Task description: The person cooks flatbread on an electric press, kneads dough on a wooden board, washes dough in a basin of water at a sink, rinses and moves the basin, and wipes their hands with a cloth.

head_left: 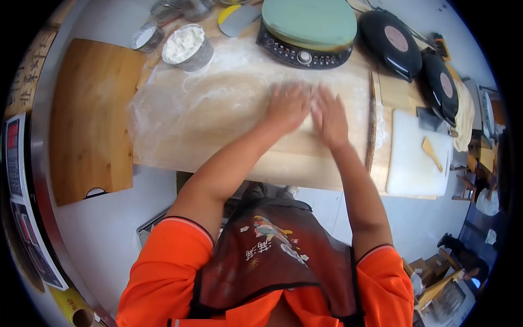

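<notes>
In the head view, the left hand (289, 104) and right hand (330, 117) are close together, fingers toward twelve o'clock, at the floured wooden board (218, 128), which lies beneath them and stretches out toward nine. Their fingertips are blurred, so I cannot tell whether they grasp anything. From the hands, a bowl of flour (188, 46) stands at ten o'clock, a green-topped griddle (309, 24) at twelve, and a white cutting board (411, 163) with a wooden spatula (432, 154) at four.
</notes>
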Motion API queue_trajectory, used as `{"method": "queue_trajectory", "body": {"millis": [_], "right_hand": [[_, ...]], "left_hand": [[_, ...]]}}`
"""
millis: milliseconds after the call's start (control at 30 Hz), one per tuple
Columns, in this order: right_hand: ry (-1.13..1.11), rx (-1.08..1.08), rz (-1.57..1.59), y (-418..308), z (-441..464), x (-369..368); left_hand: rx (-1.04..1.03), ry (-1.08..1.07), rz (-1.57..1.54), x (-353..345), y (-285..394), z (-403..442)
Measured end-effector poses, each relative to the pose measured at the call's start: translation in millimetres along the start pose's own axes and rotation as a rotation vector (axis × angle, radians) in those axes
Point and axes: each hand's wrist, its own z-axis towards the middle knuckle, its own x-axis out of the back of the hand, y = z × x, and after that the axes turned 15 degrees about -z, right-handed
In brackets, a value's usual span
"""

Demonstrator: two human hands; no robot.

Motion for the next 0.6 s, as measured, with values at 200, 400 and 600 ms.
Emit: {"method": "queue_trajectory", "body": {"millis": [200, 400, 600], "right_hand": [[-0.137, 0.121, 0.224, -58.5, -90.5, 72.8], [-0.083, 0.065, -0.074, -56.7, -52.3, 13.4], [-0.065, 0.135, -0.138, -58.9, 0.4, 23.8]], "left_hand": [[-0.035, -0.263, -0.215, 76.6, 64.1, -109.1], [0.079, -0.084, -0.024, 33.8, 32.8, -97.4], [0.315, 0.270, -0.137, 41.5, -39.6, -66.0]]}}
